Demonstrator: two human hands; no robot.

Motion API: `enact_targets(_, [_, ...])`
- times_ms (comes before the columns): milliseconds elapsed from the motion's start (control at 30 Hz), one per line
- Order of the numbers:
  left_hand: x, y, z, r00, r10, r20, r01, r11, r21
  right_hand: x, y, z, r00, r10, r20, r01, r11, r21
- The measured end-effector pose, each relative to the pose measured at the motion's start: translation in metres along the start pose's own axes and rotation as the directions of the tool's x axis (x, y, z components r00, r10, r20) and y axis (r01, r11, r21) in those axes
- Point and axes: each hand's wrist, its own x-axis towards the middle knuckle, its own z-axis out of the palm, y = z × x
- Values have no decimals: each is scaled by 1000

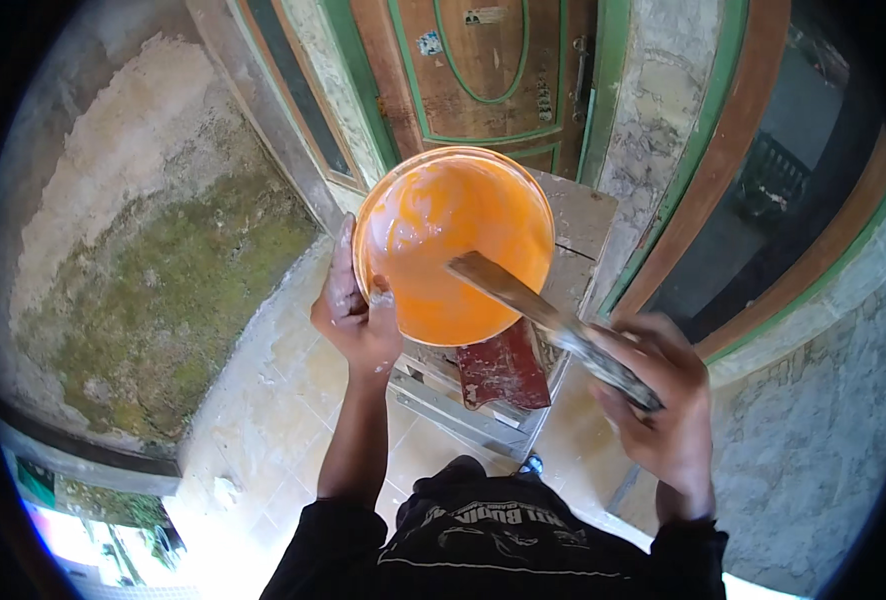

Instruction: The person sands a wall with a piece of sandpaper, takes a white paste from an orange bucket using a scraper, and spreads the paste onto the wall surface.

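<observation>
An orange bucket (pixel 535 215), its inside smeared with white, is tipped so that its mouth faces me. My left hand (pixel 361 318) grips the bucket's left rim, the thumb over the edge and the fingers along the outer wall. In my right hand (pixel 666 385) is a flat wooden stick (pixel 523 300), its grip end coated in grey-white residue. The stick's brown far end reaches over the bucket's mouth; whether it touches the inside I cannot tell. White residue marks my left hand. Below the bucket lies a dark red flat piece (pixel 503 372) with white smears.
A worn board platform (pixel 578 215) with a metal frame (pixel 453 415) stands under the bucket. Beyond it is a wooden door (pixel 483 110) with green trim. A mossy, peeling wall (pixel 163 290) rises at left; a wood-framed window (pixel 763 190) is at right. Below is a tiled floor (pixel 293 420).
</observation>
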Motion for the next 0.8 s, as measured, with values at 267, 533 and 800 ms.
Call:
enact_targets(267, [11, -28, -17, 979, -47, 196, 57, 997, -46, 82, -3, 99, 996, -86, -16, 72, 917, -392])
enact_targets(533, [49, -68, -49, 966, -7, 259, 56, 982, -183, 90, -11, 148, 958, -62, 279, 218, 790, -573])
enact_targets(800, [51, -92, -62, 955, 86, 284, -48, 989, -138, 104, -19, 175, 986, 162, -31, -130, 644, -754])
